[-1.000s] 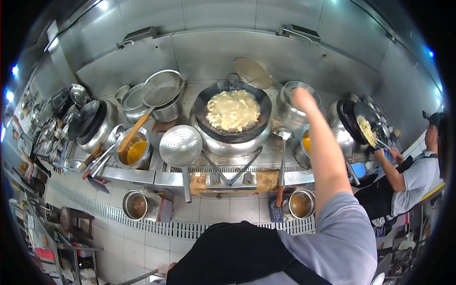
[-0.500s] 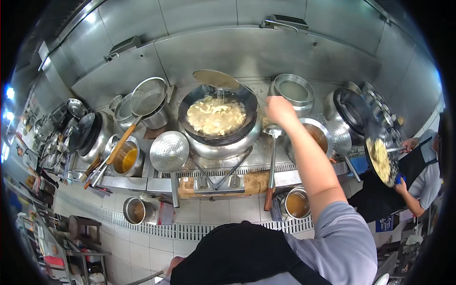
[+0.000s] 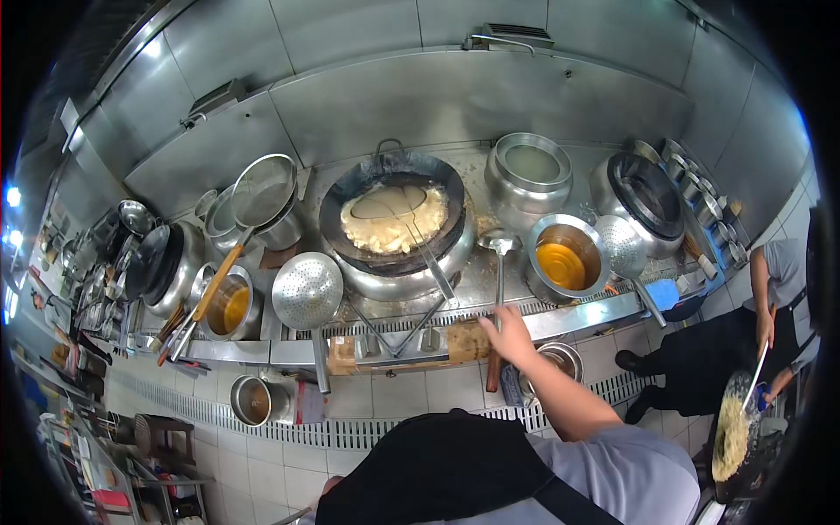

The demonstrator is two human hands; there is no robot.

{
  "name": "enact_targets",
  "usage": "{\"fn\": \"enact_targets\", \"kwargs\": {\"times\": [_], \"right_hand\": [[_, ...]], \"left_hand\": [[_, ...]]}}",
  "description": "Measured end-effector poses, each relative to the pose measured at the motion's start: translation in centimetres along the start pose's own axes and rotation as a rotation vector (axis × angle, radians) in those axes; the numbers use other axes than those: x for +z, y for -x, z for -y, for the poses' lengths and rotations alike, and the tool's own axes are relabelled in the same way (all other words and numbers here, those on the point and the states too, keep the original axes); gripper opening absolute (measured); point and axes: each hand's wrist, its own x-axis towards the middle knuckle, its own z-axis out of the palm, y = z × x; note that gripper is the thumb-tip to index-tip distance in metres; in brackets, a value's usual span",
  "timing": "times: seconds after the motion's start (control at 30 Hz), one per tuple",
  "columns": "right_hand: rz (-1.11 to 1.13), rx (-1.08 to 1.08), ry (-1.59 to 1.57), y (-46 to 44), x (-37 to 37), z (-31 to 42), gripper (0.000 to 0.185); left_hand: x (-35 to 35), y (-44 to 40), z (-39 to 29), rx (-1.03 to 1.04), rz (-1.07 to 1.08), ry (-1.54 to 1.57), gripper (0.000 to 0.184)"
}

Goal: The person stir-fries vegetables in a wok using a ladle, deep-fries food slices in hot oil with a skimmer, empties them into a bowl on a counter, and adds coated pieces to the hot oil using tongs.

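My right hand (image 3: 510,334) is at the handle of a ladle (image 3: 500,241) with a wooden grip, its thumb stretched away from the fingers; contact with the handle is unclear. In the black wok (image 3: 343,194) on the stove, pale pieces of food (image 3: 433,214) lie in liquid. A large round scoop (image 3: 376,208) rests in the wok, its metal handle sloping over the near rim. Only a sliver of my left hand (image 3: 331,483) shows past the apron, its fingers hidden, close to a metal rod (image 3: 296,516).
A perforated skimmer (image 3: 307,290) lies left of the ladle, and a pot of orange liquid (image 3: 601,278) stands on its right. A wire strainer (image 3: 265,191) sits atop a pot at the left. At far right, a co-worker (image 3: 779,297) handles another wok of food (image 3: 731,442).
My right hand has let go of the scoop and come back to the ladle handle. The scoop, raised and dripping before, now lies in the wok. The co-worker's wok is lower.
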Motion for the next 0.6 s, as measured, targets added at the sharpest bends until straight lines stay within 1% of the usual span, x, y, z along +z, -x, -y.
{"fn": "enact_targets", "kwargs": {"times": [0.07,0.1,0.13,0.17,0.2,0.3,0.33,0.4,0.43,0.47,0.5,0.57,0.6], "right_hand": [[0.073,0.323,-0.001,6.2,0.6,-3.9,0.058],[0.169,0.537,-0.108,8.8,1.6,-5.5,0.062],[0.271,0.746,-0.346,10.8,3.2,-6.2,0.067],[0.317,0.931,-0.611,12.0,4.5,-6.4,0.072],[0.304,1.024,-0.789,12.6,5.6,-6.0,0.077],[0.295,0.971,-0.747,9.3,4.4,-1.9,0.038],[0.125,0.754,-0.644,8.2,4.9,-2.8,0.024],[0.033,0.730,-0.884,4.7,0.9,-1.6,0.007],[0.105,0.913,-1.237,2.7,-4.0,0.7,0.008],[0.080,0.861,-1.407,1.8,-6.3,1.2,0.008],[0.060,0.856,-1.533,1.1,-7.5,1.6,0.006],[0.052,0.757,-1.826,1.2,-8.1,2.1,0.007],[0.050,0.744,-1.826,0.3,-8.3,2.5,0.007]], "left_hand": [[0.4,0.2,2.1,-0.037,0.042,0.001,0.026],[0.4,0.4,3.0,-0.048,0.056,0.001,0.026],[0.2,0.1,3.5,-0.052,0.066,-0.003,0.026],[-0.4,0.0,4.0,-0.051,0.072,-0.010,0.025],[-0.9,-0.3,4.3,-0.047,0.076,-0.020,0.025],[-3.5,-1.9,4.1,0.019,0.043,-0.050,0.024],[-4.4,-2.6,3.3,0.057,0.009,-0.047,0.024],[-6.3,-3.9,1.5,0.138,-0.067,-0.004,0.023],[-7.5,-4.1,-0.2,0.180,-0.113,0.040,0.023],[-8.4,-4.2,-1.9,0.219,-0.157,0.096,0.023],[-9.0,-4.5,-3.3,0.246,-0.184,0.139,0.022],[-9.1,-5.0,-4.8,0.271,-0.206,0.189,0.022],[-8.5,-5.4,-5.0,0.262,-0.193,0.179,0.022]]}}
